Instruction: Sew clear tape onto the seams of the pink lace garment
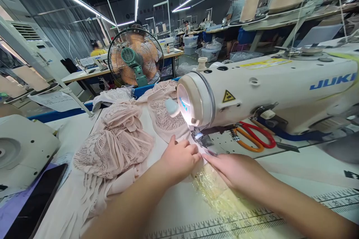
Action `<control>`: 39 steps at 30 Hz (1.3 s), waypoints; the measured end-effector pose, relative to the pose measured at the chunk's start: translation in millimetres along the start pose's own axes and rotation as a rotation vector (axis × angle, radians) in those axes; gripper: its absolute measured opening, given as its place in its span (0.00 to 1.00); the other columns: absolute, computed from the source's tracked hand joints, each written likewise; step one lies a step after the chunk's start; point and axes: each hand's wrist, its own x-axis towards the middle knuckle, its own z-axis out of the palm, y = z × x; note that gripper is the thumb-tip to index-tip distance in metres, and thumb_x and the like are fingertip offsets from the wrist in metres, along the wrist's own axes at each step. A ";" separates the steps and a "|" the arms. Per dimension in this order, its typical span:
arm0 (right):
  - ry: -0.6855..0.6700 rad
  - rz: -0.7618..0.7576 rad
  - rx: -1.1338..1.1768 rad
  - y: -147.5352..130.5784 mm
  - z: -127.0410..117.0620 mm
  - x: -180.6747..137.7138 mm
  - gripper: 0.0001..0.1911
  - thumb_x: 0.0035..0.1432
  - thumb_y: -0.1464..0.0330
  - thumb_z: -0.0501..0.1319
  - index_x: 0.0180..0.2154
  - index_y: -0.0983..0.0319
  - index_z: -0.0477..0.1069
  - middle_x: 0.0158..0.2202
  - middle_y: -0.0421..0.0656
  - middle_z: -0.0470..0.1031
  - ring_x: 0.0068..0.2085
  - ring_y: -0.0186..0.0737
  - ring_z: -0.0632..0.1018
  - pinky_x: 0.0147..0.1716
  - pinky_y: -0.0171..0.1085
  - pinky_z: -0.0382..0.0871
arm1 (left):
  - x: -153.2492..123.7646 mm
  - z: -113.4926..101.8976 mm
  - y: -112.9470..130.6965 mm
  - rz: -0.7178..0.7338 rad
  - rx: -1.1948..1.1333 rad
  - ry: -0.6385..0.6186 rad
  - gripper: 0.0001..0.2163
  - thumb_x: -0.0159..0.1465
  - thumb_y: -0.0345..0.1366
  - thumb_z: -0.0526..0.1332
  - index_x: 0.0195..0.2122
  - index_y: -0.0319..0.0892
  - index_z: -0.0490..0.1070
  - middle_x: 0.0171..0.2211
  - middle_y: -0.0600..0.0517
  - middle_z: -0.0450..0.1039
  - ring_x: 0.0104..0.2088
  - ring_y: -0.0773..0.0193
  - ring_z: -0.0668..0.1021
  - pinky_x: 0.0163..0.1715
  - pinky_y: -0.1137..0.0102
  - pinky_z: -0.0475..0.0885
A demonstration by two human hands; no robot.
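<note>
My left hand (179, 158) rests on a pale lace fabric piece (213, 190), its fingers curled and pressed down just left of the presser foot (203, 140) of a white Juki sewing machine (266, 89). My right hand (235, 170) lies flat on the same piece, fingers stretched toward the needle. The two hands almost touch at the fingertips. The machine's lamp lights the fabric under the needle.
A pile of pink lace garments (114, 142) lies left of the hands. Red and orange scissors (254, 138) sit behind the needle. A black phone (36, 203) lies at the left edge. A standing fan (136, 58) and other workstations with people are behind.
</note>
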 end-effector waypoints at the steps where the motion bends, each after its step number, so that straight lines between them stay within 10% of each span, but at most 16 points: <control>1: -0.020 0.011 -0.008 -1.9 -2.4 0.4 0.23 0.60 0.68 0.49 0.57 0.55 0.63 0.34 0.48 0.77 0.32 0.49 0.75 0.22 0.37 0.50 | 0.1 1.6 -2.5 0.003 0.004 0.018 0.13 0.66 0.30 0.52 0.49 0.44 0.69 0.51 0.46 0.69 0.52 0.52 0.68 0.54 0.42 0.58; 16: 0.077 0.002 0.107 3.1 5.4 -2.2 0.24 0.59 0.67 0.49 0.57 0.54 0.62 0.29 0.45 0.76 0.28 0.44 0.74 0.22 0.35 0.54 | -4.0 -1.0 -3.9 0.053 -0.093 0.077 0.13 0.61 0.32 0.54 0.45 0.44 0.72 0.42 0.48 0.74 0.44 0.54 0.72 0.55 0.44 0.55; 39: -0.196 0.136 -0.135 -23.4 -17.5 7.0 0.39 0.52 0.79 0.51 0.65 0.62 0.45 0.31 0.49 0.79 0.31 0.49 0.78 0.19 0.38 0.49 | 2.1 6.1 -12.6 -0.014 0.012 0.105 0.15 0.66 0.38 0.50 0.48 0.41 0.69 0.48 0.46 0.72 0.50 0.52 0.69 0.55 0.40 0.51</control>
